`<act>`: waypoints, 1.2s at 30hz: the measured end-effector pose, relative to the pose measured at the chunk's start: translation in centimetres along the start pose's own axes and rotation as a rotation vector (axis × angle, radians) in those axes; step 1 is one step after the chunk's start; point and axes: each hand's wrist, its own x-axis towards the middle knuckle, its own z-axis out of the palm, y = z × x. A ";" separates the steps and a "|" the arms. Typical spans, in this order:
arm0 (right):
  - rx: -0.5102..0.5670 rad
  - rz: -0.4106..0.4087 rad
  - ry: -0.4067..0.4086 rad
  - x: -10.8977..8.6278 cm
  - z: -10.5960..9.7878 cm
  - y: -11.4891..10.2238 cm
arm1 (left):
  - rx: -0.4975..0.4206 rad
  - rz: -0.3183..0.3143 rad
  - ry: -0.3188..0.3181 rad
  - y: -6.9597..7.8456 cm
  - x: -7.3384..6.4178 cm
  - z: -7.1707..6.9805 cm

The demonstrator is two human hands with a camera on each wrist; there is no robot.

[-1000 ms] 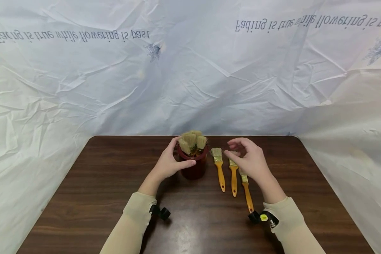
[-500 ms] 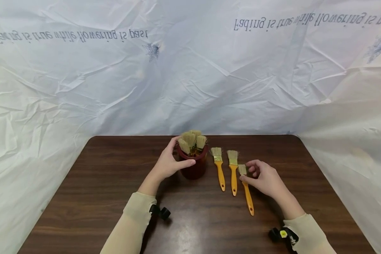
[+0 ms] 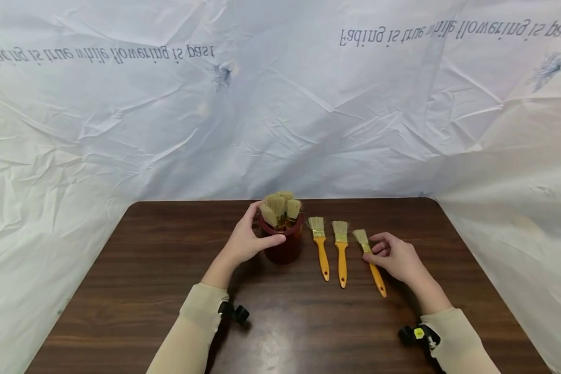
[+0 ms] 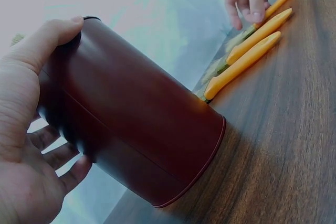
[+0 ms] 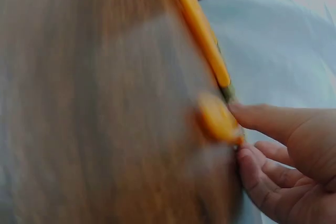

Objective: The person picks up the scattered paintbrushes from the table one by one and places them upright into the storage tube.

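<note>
A dark red cylindrical pot (image 3: 284, 250) stands upright near the table's back edge, several paintbrushes (image 3: 277, 205) in it with bristles up. My left hand (image 3: 244, 240) grips the pot's rim from the left; in the left wrist view the thumb (image 4: 55, 38) lies on the near side and the fingers curl round the other side. To the right, my right hand (image 3: 397, 257) pinches a yellow-handled paintbrush (image 3: 378, 280) just below its metal band. In the right wrist view that brush's handle (image 5: 218, 119) is blurred, between thumb and fingers.
Two more yellow-handled paintbrushes, a left one (image 3: 322, 257) and a middle one (image 3: 342, 262), lie side by side between the pot and my right hand, bristles away from me. A white printed sheet (image 3: 280, 104) hangs behind the brown table (image 3: 135, 291).
My right hand has moved from above the brushes to the rightmost one and taken hold of it. That brush has shifted away from me and right. My left hand stays on the pot.
</note>
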 end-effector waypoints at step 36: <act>0.096 0.001 0.107 0.0 -1.3 -1.4 | 0.009 0.008 0.004 -0.1 0.0 0.0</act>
